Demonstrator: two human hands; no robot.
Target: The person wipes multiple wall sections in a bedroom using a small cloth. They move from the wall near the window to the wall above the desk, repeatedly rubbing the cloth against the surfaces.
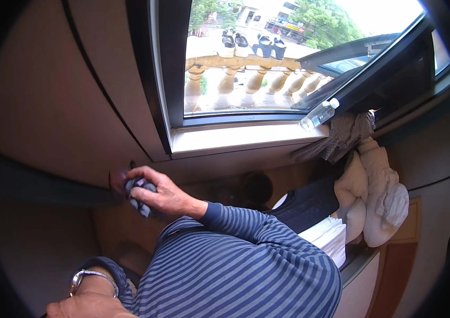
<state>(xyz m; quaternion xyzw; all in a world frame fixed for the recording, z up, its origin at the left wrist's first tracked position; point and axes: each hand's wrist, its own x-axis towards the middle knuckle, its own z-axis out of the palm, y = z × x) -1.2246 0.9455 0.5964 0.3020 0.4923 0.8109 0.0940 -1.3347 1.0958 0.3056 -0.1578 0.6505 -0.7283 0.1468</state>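
Note:
My right hand reaches across my body to the left, its fingers wrapped round a crumpled dark grey-blue cloth. The cloth is bunched up, with folds bulging below the fingers. Just beyond it, at the wall's lower edge, is a dim pinkish-purple patch that I cannot make out. At the lower left, the picture's edge cuts off my left hand; a metal-banded watch sits on that wrist. The fingers of this hand are mostly out of sight, and whatever they may hold is hidden.
A clear plastic bottle leans on the white windowsill beside an open window. To the right lie a checked cloth, a pale padded bundle and a stack of white paper. Outside, shoes stand on a balustrade.

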